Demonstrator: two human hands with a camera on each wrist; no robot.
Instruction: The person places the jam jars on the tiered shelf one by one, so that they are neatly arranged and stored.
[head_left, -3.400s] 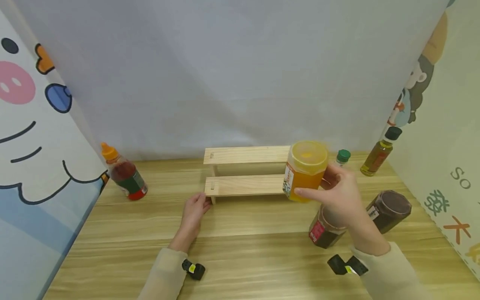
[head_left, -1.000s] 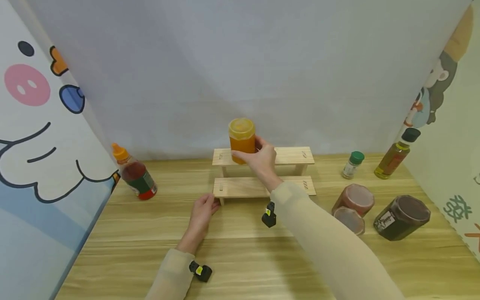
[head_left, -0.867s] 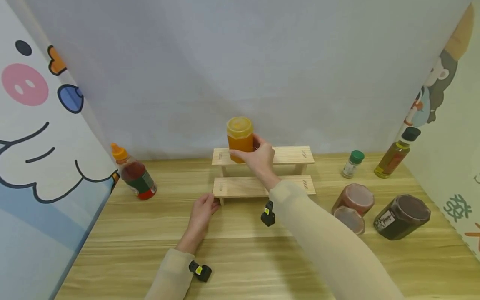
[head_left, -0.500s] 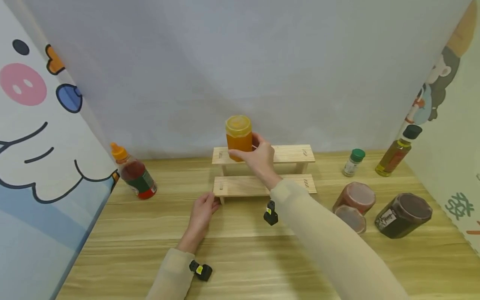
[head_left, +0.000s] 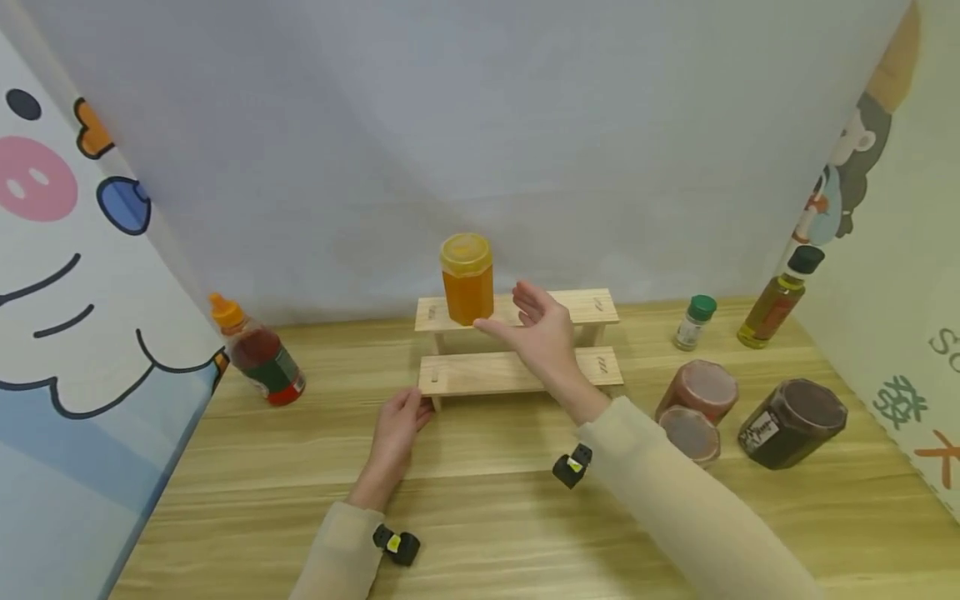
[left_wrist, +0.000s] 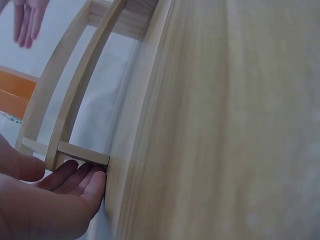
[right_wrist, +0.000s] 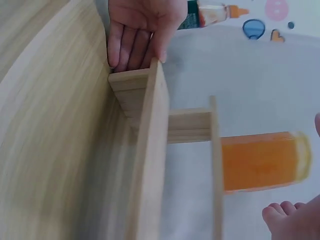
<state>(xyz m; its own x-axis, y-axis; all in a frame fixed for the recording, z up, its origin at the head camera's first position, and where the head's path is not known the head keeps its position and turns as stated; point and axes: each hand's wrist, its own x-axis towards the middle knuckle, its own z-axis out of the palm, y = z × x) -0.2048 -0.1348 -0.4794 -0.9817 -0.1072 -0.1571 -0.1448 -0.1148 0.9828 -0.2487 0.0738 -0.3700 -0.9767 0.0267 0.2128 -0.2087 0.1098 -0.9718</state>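
Note:
A honey jar (head_left: 468, 283) with a yellow lid stands upright on the upper board of a two-tier wooden shelf (head_left: 480, 373), towards its left end. My right hand (head_left: 543, 333) is just right of the jar, thumb and fingers spread, holding nothing. In the right wrist view the jar (right_wrist: 260, 162) appears sideways, apart from the fingers (right_wrist: 285, 208). My left hand (head_left: 397, 422) holds the shelf's lower left corner. The left wrist view shows its thumb (left_wrist: 31, 168) by the board's edge and its bent fingers (left_wrist: 82, 180) against the end piece.
On the left stands a red sauce bottle (head_left: 266, 360) with an orange cap. To the right are a green-capped shaker (head_left: 694, 323), an oil bottle (head_left: 772, 307), a dark jar (head_left: 791, 423) and two reddish-lidded jars (head_left: 697, 390). A pale backdrop (head_left: 480, 125) rises behind the shelf.
The right hand carried the honey jar left from above the right-side jars onto the upper board. Since half a second ago it let go and drew back rightward. The left hand stayed at the shelf.

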